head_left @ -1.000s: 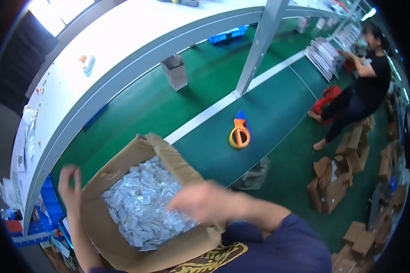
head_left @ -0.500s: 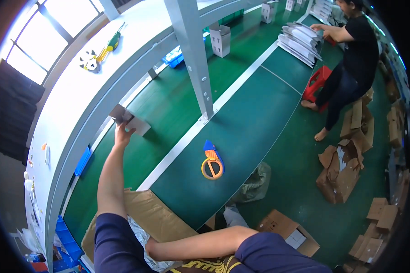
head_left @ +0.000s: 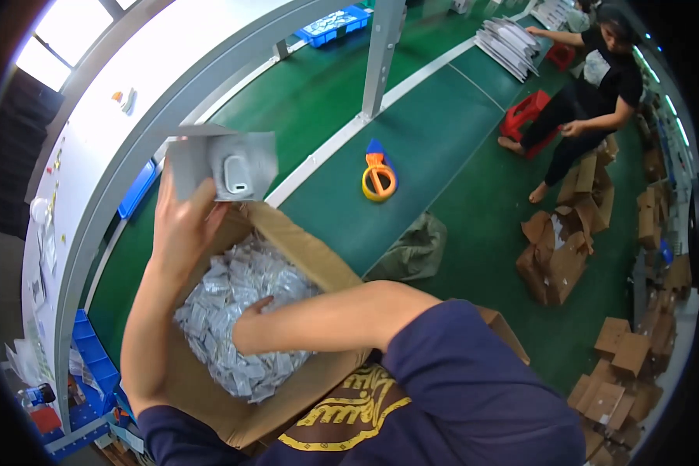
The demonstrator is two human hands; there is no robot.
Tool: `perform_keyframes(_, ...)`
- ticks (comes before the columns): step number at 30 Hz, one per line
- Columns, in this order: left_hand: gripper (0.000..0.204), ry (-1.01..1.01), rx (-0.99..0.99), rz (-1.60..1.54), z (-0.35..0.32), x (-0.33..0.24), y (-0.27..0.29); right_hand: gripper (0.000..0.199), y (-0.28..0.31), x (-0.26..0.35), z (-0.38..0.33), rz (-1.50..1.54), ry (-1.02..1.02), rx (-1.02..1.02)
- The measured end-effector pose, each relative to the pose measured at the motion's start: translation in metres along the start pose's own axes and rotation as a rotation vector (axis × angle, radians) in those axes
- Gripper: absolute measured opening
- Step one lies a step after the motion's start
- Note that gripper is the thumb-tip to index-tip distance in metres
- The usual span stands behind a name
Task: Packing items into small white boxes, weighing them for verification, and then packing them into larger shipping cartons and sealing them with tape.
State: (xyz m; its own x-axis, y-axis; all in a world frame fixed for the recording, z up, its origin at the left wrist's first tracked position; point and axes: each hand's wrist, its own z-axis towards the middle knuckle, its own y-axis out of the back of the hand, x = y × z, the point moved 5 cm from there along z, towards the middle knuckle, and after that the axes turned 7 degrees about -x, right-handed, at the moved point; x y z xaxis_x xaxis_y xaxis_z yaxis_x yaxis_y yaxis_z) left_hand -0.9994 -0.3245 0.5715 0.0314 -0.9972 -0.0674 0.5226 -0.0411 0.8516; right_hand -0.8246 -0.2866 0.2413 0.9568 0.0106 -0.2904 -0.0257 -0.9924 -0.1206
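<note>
A: Where is the silver pouch (head_left: 224,165) held?

B: It is pinched at its lower edge by the left hand (head_left: 180,225), raised above the open cardboard box (head_left: 307,252). The right hand (head_left: 250,325) is buried among the packets (head_left: 237,311); its grip cannot be told.

A: How is it judged to handle?

B: Light, thin, probably slippery, so an edge is best gripped. A green conveyor belt (head_left: 419,147) is seen beyond, in a workshop.

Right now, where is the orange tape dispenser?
In the head view, the orange tape dispenser lies on the green belt, right of and beyond the open cardboard box.
</note>
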Motion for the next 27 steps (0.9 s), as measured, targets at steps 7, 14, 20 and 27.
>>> perform_keyframes(7,0.060,0.655,-0.492,-0.672,-0.174,-0.007,0.114,0.041,-0.028,-0.016,-0.022,0.484,0.553,-1.307)
perform_keyframes(14,0.098,0.697,-0.672,-1.395,-0.242,-0.054,0.178,0.033,0.013,0.044,0.025,0.294,0.699,-1.657)
perform_keyframes(20,0.098,0.573,-0.719,-0.713,-0.310,-0.074,0.161,0.033,-0.079,-0.059,-0.073,0.573,0.970,-1.648)
perform_keyframes(27,0.108,0.413,-0.575,-0.339,-0.296,-0.117,0.155,0.037,-0.173,-0.175,-0.192,1.520,1.011,-1.499)
